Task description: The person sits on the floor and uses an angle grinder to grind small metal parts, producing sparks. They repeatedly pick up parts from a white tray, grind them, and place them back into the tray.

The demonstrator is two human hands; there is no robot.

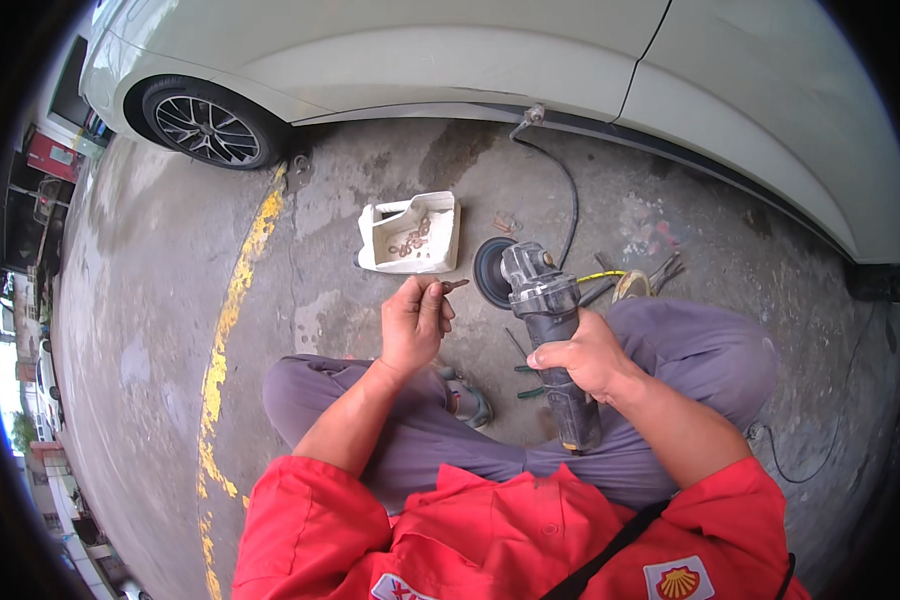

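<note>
Head view: right hand (585, 355) clenches the grinder (548, 320) above the lap, its disc (490, 272) mounted; left hand (415, 322) pinches a small piece (454, 286) beside it. More pieces lie in the tray (410, 235); grinding looks not yet begun.

Cut-open white plastic container (410, 235), on concrete floor (370, 180); red-and-yellow chest badge (678, 580), white patch, on red shirt (490, 540).

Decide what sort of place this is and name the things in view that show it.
Probably an outdoor car repair yard: a white car on stained concrete ground, hand tools scattered about, and an angle grinder in the right hand.
</note>
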